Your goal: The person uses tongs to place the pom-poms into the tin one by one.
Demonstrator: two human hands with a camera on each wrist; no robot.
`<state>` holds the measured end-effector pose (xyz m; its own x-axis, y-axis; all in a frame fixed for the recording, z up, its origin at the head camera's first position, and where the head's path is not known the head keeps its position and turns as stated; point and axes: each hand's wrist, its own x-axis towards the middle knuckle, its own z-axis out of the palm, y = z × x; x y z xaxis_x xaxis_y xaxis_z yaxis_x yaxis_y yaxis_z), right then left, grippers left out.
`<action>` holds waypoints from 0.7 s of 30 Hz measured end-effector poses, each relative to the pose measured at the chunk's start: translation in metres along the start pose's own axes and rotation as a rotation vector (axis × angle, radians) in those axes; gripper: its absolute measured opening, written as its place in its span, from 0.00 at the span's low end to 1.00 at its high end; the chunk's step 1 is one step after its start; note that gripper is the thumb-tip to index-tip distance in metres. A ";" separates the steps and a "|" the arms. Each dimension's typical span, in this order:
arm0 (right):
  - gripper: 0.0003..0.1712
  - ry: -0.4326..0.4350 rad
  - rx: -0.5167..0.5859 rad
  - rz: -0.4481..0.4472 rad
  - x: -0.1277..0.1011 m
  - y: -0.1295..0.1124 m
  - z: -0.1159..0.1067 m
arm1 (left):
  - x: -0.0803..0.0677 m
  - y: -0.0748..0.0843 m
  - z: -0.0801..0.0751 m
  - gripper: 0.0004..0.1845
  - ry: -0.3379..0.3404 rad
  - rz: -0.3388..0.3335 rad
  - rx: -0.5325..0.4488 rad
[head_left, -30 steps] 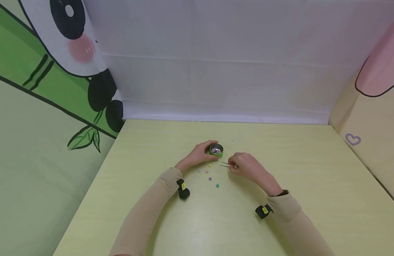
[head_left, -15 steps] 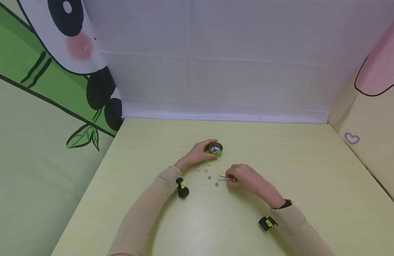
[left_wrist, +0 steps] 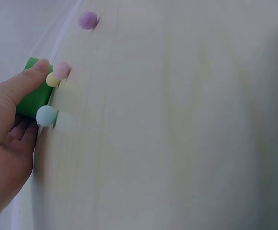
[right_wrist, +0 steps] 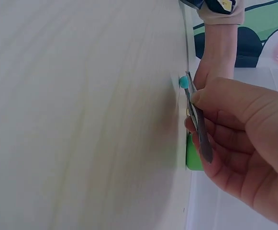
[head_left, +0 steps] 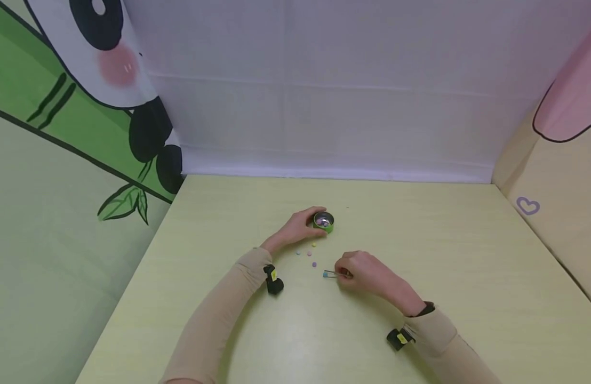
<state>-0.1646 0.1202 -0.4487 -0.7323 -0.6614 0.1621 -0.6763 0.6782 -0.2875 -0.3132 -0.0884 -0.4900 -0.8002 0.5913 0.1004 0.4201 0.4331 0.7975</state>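
Observation:
My left hand [head_left: 302,226] curls round a small green tin [head_left: 323,221] with a shiny inside, standing on the table; its fingers [left_wrist: 26,81] press the tin's green side [left_wrist: 33,96]. My right hand [head_left: 347,272] pinches thin metal tweezers [head_left: 331,274] whose tips reach a teal ball [head_left: 325,276] lying on the table. In the right wrist view the tweezers [right_wrist: 198,122] point at the teal ball [right_wrist: 183,82], tips on either side of it. Between tin and teal ball lie a yellow ball [head_left: 313,245], a pink ball [head_left: 309,254] and a purple ball [head_left: 314,264].
The pale yellow-green table [head_left: 468,256] is walled by a white cloth backdrop [head_left: 324,106], a panda-and-bamboo panel [head_left: 60,133] on the left and a pink-and-cream panel [head_left: 559,160] on the right. A pale blue ball [left_wrist: 46,115] lies by my left palm.
My right hand drew back from beside the tin towards me, and brought the tweezers' tips down to the teal ball. The left hand stayed on the tin.

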 end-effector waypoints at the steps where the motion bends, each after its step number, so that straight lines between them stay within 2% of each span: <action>1: 0.06 0.002 -0.003 -0.001 0.000 0.000 0.000 | 0.000 0.000 0.000 0.40 -0.002 -0.002 -0.002; 8: 0.07 0.008 -0.035 -0.007 0.000 0.000 0.000 | 0.000 0.002 0.000 0.40 0.002 -0.005 0.000; 16: 0.07 0.059 -0.078 -0.050 0.001 0.000 0.003 | -0.002 0.001 0.000 0.40 0.004 0.002 -0.007; 21: 0.05 0.094 -0.080 -0.038 0.003 0.002 -0.001 | -0.003 0.001 -0.002 0.40 0.005 0.004 -0.010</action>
<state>-0.1686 0.1197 -0.4474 -0.7075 -0.6569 0.2604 -0.7054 0.6790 -0.2035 -0.3115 -0.0906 -0.4886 -0.8006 0.5898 0.1060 0.4186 0.4238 0.8032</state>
